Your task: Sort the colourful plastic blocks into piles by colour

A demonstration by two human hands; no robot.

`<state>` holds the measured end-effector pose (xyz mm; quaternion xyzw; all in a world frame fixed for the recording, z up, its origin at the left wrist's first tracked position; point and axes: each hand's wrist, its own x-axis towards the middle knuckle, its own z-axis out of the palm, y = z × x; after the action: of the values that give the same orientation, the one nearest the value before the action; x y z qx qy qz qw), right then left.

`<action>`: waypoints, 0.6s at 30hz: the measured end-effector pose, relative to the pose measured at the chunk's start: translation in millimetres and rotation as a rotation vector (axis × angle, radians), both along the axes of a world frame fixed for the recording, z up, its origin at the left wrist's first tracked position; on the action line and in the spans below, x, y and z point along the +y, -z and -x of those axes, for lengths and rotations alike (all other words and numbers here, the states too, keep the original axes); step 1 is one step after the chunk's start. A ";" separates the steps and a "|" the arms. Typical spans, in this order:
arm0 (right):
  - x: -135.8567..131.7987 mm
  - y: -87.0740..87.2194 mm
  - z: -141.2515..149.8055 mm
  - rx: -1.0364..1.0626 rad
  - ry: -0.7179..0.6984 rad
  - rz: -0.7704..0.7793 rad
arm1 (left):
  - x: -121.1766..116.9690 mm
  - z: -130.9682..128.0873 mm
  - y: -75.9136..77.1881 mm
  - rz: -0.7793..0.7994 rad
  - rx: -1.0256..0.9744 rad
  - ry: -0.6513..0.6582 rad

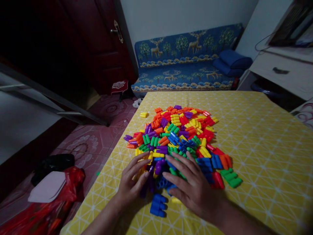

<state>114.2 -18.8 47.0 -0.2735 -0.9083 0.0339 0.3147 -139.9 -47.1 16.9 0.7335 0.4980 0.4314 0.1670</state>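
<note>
A big heap of coloured plastic building pieces [181, 133] lies on a table with a yellow patterned cloth [264, 150]. My left hand [133, 181] rests palm down on the heap's near left edge, fingers spread over yellow and purple pieces. My right hand [190, 186] lies flat on the near middle of the heap, fingers stretched apart over blue and green pieces. A blue piece [158, 205] sits between my wrists. Neither hand grips anything that I can see.
A single yellow piece [143, 115] lies apart near the table's left edge. A blue sofa with deer print [186, 65] stands beyond the table. A red bag [61, 192] and dark bag lie on the floor at left. A white desk [281, 70] is at right.
</note>
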 end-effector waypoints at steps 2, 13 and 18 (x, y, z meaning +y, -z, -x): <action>18.1 -8.6 -15.8 0.105 0.035 -0.060 | 20.9 10.9 -3.4 -0.156 -0.038 -0.101; 230.1 55.6 -127.3 0.322 0.828 0.356 | 200.1 73.0 15.1 0.322 -0.169 -0.370; 264.5 72.7 -129.0 0.241 0.727 0.559 | 236.2 43.1 11.7 0.400 -0.231 -0.122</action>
<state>243.2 245.7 -25.7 -0.6419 -0.6668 0.1962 0.3237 -182.9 189.0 5.2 0.5999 0.5948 0.4144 0.3386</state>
